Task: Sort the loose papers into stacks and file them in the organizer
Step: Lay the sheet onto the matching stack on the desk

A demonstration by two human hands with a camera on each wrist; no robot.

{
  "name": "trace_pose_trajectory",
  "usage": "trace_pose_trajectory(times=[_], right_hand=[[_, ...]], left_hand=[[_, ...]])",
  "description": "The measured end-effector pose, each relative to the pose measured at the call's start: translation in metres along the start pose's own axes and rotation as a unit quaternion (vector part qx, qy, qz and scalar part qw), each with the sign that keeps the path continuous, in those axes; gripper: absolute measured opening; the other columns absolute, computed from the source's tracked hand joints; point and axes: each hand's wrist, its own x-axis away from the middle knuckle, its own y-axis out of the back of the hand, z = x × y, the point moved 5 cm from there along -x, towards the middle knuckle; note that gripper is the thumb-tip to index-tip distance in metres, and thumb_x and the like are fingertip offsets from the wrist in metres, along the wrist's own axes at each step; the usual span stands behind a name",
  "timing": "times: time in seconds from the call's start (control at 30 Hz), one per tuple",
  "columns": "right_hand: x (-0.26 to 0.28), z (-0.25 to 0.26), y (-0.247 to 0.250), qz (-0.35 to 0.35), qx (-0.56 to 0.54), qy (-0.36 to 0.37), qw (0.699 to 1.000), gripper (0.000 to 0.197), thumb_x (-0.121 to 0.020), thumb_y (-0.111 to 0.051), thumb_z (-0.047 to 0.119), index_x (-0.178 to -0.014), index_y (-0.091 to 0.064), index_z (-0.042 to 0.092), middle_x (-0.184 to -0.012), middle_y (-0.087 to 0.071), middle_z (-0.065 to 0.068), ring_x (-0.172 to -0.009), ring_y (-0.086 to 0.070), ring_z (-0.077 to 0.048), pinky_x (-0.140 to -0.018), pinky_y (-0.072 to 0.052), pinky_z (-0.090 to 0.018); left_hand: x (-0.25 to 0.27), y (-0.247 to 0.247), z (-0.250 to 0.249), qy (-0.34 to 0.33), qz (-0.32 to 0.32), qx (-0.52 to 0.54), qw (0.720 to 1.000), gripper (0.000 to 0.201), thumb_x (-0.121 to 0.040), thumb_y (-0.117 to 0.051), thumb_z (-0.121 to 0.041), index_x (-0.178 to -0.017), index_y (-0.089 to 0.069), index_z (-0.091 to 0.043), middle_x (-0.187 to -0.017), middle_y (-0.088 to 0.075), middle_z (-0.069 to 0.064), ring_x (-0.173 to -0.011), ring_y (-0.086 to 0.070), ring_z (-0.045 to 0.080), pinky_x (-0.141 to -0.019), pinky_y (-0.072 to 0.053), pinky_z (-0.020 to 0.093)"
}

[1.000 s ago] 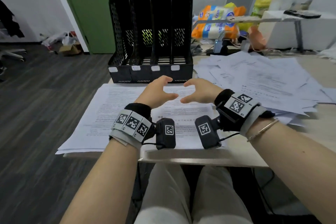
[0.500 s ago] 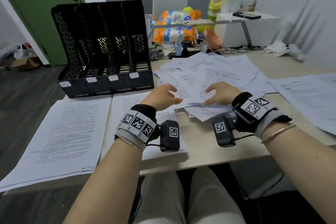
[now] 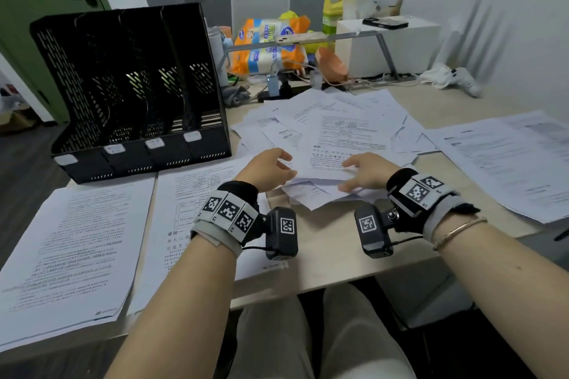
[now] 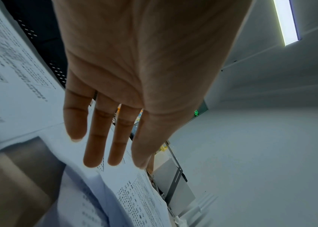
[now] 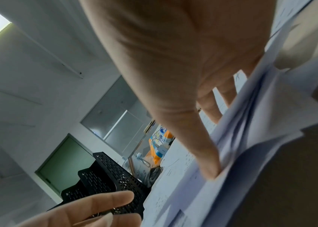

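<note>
Both hands have travelled rightward since a second ago, off the neat printed sheets in front of the organizer and onto the scattered heap.

The right hand (image 3: pixel 368 174) now pinches the near edge of the loose white printed papers (image 3: pixel 345 129), thumb on top and fingers tucked beneath, so several sheets fan over its fingers (image 5: pixel 210 106) in the wrist view; that grip looks meant to lift or square a small bundle. The left hand (image 3: pixel 271 168) hovers at the heap's left edge with fingers (image 4: pixel 93 138) straight and apart, holding nothing, probably ready to steady the sheets or take the other side.

Just left of the hands, two flat stacks of white printed pages (image 3: pixel 77 240) lie side by side on the pale wooden desk (image 3: pixel 326 261), apparently piles already sorted. Behind them stands the black perforated four-slot file organizer (image 3: pixel 132 86), its slots appearing empty, so filing seems not yet begun. More printed sheets (image 3: pixel 508 163) spread on the desk's right side, well apart from the heap, waiting their turn.
</note>
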Motion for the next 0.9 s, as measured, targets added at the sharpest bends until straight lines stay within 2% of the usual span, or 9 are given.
trace_pose_trajectory(times=[0.1, 0.13, 0.2, 0.27, 0.33, 0.47, 0.57, 0.73, 0.9], right_hand=[[-0.006, -0.004, 0.003, -0.051, -0.024, -0.002, 0.998, 0.012, -0.086, -0.057, 0.006, -0.089, -0.067, 0.012, -0.095, -0.063, -0.01, -0.091, -0.058, -0.024, -0.078, -0.042, -0.026], [-0.007, -0.006, 0.007, -0.078, -0.045, -0.003, 0.996, 0.027, -0.087, -0.052, 0.004, -0.063, -0.057, 0.015, -0.069, -0.054, -0.006, -0.067, -0.05, -0.021, -0.062, -0.038, -0.025], [-0.007, -0.009, 0.014, -0.105, -0.077, 0.007, 0.992, 0.042, -0.089, -0.05, 0.004, -0.05, -0.04, 0.017, -0.055, -0.038, -0.001, -0.054, -0.036, -0.018, -0.052, -0.027, -0.027], [0.0, -0.007, 0.021, -0.115, -0.099, 0.022, 0.988, 0.032, -0.089, -0.051, 0.002, -0.058, -0.058, 0.007, -0.063, -0.056, -0.014, -0.066, -0.053, -0.03, -0.06, -0.041, -0.033], [0.003, -0.007, 0.023, -0.118, -0.122, 0.038, 0.985, 0.02, -0.089, -0.053, 0.003, -0.091, -0.067, -0.011, -0.1, -0.064, -0.031, -0.097, -0.06, -0.042, -0.085, -0.047, -0.042], [0.015, -0.004, 0.019, -0.072, -0.129, 0.072, 0.986, 0.019, -0.087, -0.055, 0.0, -0.096, -0.07, -0.007, -0.104, -0.069, -0.019, -0.09, -0.059, -0.017, -0.083, -0.041, -0.024], [0.019, -0.01, 0.015, -0.023, -0.127, 0.055, 0.99, 0.031, -0.084, -0.049, -0.004, -0.101, -0.072, 0.007, -0.098, -0.068, -0.003, -0.095, -0.056, -0.014, -0.083, -0.04, -0.02], [0.026, -0.016, 0.014, -0.004, -0.121, 0.016, 0.993, 0.039, -0.093, -0.036, 0.003, -0.115, -0.067, 0.008, -0.132, -0.056, -0.004, -0.123, -0.049, -0.018, -0.101, -0.034, -0.024], [0.024, -0.027, 0.023, -0.08, -0.172, -0.024, 0.982, 0.04, -0.09, -0.051, 0.023, -0.114, -0.06, -0.007, -0.122, -0.061, -0.016, -0.109, -0.056, -0.03, -0.094, -0.041, -0.035]], left_hand=[[-0.003, -0.002, 0.001, 0.007, 0.001, -0.001, 1.0, 0.039, -0.09, -0.058, -0.022, -0.126, -0.05, -0.013, -0.109, -0.064, 0.006, -0.084, -0.061, 0.015, -0.062, -0.044, 0.021], [-0.003, -0.002, 0.002, 0.009, -0.001, -0.004, 1.0, 0.039, -0.09, -0.058, -0.023, -0.127, -0.05, -0.013, -0.111, -0.064, 0.006, -0.086, -0.061, 0.016, -0.064, -0.044, 0.023], [-0.005, -0.001, 0.003, 0.011, -0.008, -0.008, 1.0, 0.04, -0.092, -0.055, -0.021, -0.13, -0.047, -0.013, -0.111, -0.064, 0.007, -0.087, -0.061, 0.016, -0.068, -0.044, 0.024], [-0.007, 0.0, 0.0, 0.018, -0.022, 0.021, 0.999, 0.041, -0.096, -0.048, -0.019, -0.135, -0.04, -0.012, -0.109, -0.064, 0.007, -0.083, -0.062, 0.016, -0.065, -0.047, 0.024], [-0.01, 0.002, -0.004, 0.026, -0.044, 0.063, 0.997, 0.041, -0.1, -0.037, -0.024, -0.139, -0.031, -0.013, -0.106, -0.064, 0.009, -0.081, -0.063, 0.019, -0.064, -0.048, 0.026], [-0.013, -0.002, -0.018, 0.021, -0.063, 0.11, 0.992, 0.051, -0.099, -0.022, -0.048, -0.133, -0.038, -0.014, -0.098, -0.067, 0.014, -0.076, -0.067, 0.024, -0.061, -0.049, 0.029], [-0.013, -0.007, -0.022, 0.046, -0.031, 0.123, 0.991, 0.059, -0.097, -0.021, -0.055, -0.121, -0.052, -0.01, -0.096, -0.067, 0.017, -0.077, -0.068, 0.027, -0.06, -0.051, 0.029], [-0.014, -0.021, -0.031, 0.033, 0.01, -0.001, 0.999, 0.035, -0.09, -0.038, 0.006, -0.114, -0.064, 0.0, -0.124, -0.058, 0.011, -0.102, -0.06, 0.032, -0.08, -0.052, 0.035], [-0.022, -0.009, -0.034, -0.001, -0.105, 0.009, 0.994, 0.044, -0.086, -0.036, 0.01, -0.118, -0.063, -0.005, -0.132, -0.055, 0.012, -0.12, -0.051, 0.029, -0.106, -0.039, 0.039]])
